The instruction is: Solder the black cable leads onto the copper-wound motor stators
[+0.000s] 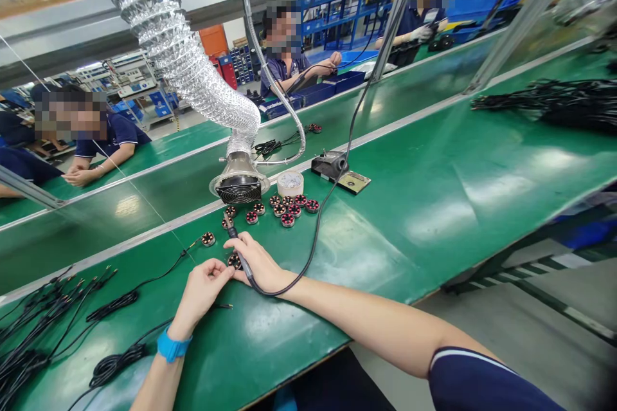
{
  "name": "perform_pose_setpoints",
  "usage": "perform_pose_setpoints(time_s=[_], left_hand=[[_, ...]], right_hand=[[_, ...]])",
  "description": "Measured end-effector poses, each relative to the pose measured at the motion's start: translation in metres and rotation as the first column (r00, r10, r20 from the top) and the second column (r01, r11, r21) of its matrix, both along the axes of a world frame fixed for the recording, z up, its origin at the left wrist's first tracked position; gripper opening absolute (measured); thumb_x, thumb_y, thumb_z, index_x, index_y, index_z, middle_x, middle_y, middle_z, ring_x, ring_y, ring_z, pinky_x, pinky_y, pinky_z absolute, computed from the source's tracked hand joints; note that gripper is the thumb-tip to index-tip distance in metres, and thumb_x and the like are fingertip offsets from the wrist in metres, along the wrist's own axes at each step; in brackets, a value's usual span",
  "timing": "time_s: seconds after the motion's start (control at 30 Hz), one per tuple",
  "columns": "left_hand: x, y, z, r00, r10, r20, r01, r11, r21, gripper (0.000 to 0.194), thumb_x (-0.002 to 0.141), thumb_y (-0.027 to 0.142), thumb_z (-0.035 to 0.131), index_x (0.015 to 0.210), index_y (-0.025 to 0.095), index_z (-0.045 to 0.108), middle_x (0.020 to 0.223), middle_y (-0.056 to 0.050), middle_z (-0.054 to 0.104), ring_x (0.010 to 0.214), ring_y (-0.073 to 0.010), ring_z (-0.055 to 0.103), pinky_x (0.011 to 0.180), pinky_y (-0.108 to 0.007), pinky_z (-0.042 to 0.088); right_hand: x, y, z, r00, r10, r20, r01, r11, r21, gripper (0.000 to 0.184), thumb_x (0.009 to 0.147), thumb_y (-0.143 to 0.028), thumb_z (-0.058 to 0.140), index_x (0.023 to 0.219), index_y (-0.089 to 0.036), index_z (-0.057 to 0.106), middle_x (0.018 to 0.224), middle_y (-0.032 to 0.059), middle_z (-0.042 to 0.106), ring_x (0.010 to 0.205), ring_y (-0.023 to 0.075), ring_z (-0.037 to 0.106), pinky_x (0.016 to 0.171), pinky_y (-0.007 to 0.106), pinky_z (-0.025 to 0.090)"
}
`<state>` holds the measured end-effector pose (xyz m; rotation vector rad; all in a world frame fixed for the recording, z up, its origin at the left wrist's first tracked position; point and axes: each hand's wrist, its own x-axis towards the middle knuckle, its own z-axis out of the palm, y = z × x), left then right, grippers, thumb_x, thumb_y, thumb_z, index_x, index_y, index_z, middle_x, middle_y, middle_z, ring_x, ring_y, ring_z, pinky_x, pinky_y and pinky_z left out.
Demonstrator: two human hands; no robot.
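Observation:
Between my two hands sits a small round motor stator (234,261) with copper windings. My left hand (206,287) pinches its near left side. My right hand (263,264) is closed around a soldering iron (245,265), its tip pointing up and away from me, and its fingers also reach the stator. Just beyond my hands lies another stator (207,239) with a black cable (168,274) joined to it. Several red-and-copper stators (288,219) are grouped farther back. A cable end (224,306) rests on the table below my left hand.
A fume extractor hood (240,182) hangs over the bench on a foil duct (193,70). Behind the stators are a white roll (290,184) and a soldering stand (340,170). Black cables lie at left (29,359) and far right (554,105). Co-workers sit across the bench.

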<state>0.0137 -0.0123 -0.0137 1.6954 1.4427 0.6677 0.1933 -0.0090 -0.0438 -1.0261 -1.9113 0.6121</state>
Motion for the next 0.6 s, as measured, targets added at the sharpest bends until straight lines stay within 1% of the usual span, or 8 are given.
perform_pose_setpoints(time_s=[0.1, 0.27, 0.33, 0.4, 0.43, 0.47, 0.53, 0.6], left_hand=[[0.003, -0.001, 0.000, 0.998, -0.042, 0.051, 0.043, 0.999, -0.009, 0.040, 0.076, 0.057, 0.065, 0.073, 0.016, 0.066, 0.072, -0.004, 0.066, 0.067, -0.0172, 0.056, 0.063, -0.026, 0.041], [0.010, -0.002, 0.004, 0.981, 0.055, 0.187, -0.040, 0.996, -0.084, 0.046, 0.065, 0.061, 0.071, 0.069, 0.015, 0.065, 0.069, -0.005, 0.067, 0.066, -0.0170, 0.057, 0.064, -0.027, 0.043], [0.009, -0.002, 0.007, 0.972, 0.096, 0.213, -0.072, 0.990, -0.120, 0.048, 0.063, 0.062, 0.073, 0.071, 0.015, 0.066, 0.063, -0.002, 0.062, 0.057, -0.0133, 0.050, 0.056, -0.024, 0.038], [0.006, -0.003, 0.009, 0.965, 0.139, 0.223, -0.110, 0.984, -0.137, 0.050, 0.064, 0.063, 0.073, 0.076, 0.015, 0.066, 0.055, 0.003, 0.053, 0.047, -0.0096, 0.038, 0.047, -0.023, 0.029], [0.004, -0.003, 0.010, 0.961, 0.159, 0.227, -0.135, 0.984, -0.116, 0.050, 0.066, 0.064, 0.072, 0.078, 0.015, 0.066, 0.054, 0.004, 0.051, 0.046, -0.0090, 0.036, 0.046, -0.023, 0.027], [0.002, -0.003, 0.011, 0.958, 0.171, 0.228, -0.160, 0.985, -0.067, 0.049, 0.069, 0.063, 0.071, 0.080, 0.016, 0.066, 0.057, 0.003, 0.054, 0.047, -0.0095, 0.038, 0.047, -0.023, 0.028], [0.000, -0.003, 0.012, 0.969, 0.158, 0.190, -0.180, 0.978, 0.104, 0.042, 0.075, 0.058, 0.069, 0.084, 0.017, 0.068, 0.071, -0.002, 0.063, 0.058, -0.0132, 0.050, 0.055, -0.025, 0.037], [-0.001, -0.004, 0.012, 0.993, 0.098, 0.072, -0.114, 0.953, 0.282, 0.035, 0.081, 0.053, 0.066, 0.087, 0.019, 0.071, 0.082, -0.005, 0.067, 0.068, -0.0164, 0.055, 0.063, -0.027, 0.042]], right_hand=[[-0.001, -0.002, -0.001, 1.000, 0.005, 0.018, -0.005, 1.000, -0.004, 0.055, 0.076, -0.014, 0.077, 0.124, -0.023, 0.052, 0.110, 0.0035, 0.046, 0.083, 0.0143, 0.055, 0.079, 0.030, 0.049], [-0.003, -0.001, -0.002, 0.999, 0.021, 0.024, -0.020, 1.000, -0.018, 0.058, 0.075, -0.010, 0.077, 0.125, -0.026, 0.052, 0.112, 0.0023, 0.046, 0.081, 0.0122, 0.057, 0.079, 0.029, 0.049], [-0.002, -0.001, -0.001, 0.999, 0.025, 0.022, -0.024, 0.999, -0.029, 0.060, 0.074, -0.008, 0.078, 0.125, -0.027, 0.052, 0.112, 0.0021, 0.046, 0.083, 0.0128, 0.058, 0.080, 0.029, 0.049], [-0.001, -0.002, 0.000, 0.999, 0.031, 0.018, -0.031, 0.999, -0.034, 0.063, 0.073, -0.008, 0.079, 0.126, -0.026, 0.051, 0.112, 0.0024, 0.046, 0.085, 0.0136, 0.058, 0.081, 0.030, 0.050], [0.000, -0.002, 0.001, 0.999, 0.033, 0.017, -0.033, 0.999, -0.033, 0.063, 0.073, -0.009, 0.079, 0.126, -0.026, 0.051, 0.113, 0.0027, 0.046, 0.086, 0.0141, 0.058, 0.082, 0.030, 0.050], [0.000, -0.002, 0.002, 0.999, 0.036, 0.017, -0.036, 0.999, -0.032, 0.063, 0.073, -0.009, 0.079, 0.126, -0.026, 0.051, 0.113, 0.0030, 0.046, 0.087, 0.0146, 0.058, 0.082, 0.030, 0.050], [0.000, -0.003, 0.002, 0.999, 0.039, 0.014, -0.039, 0.999, -0.032, 0.062, 0.074, -0.010, 0.079, 0.126, -0.025, 0.050, 0.113, 0.0032, 0.046, 0.088, 0.0152, 0.058, 0.083, 0.031, 0.050], [0.000, -0.003, 0.002, 0.999, 0.041, 0.000, -0.041, 0.998, -0.039, 0.062, 0.074, -0.010, 0.079, 0.126, -0.026, 0.049, 0.114, 0.0034, 0.045, 0.089, 0.0151, 0.058, 0.083, 0.030, 0.050]])
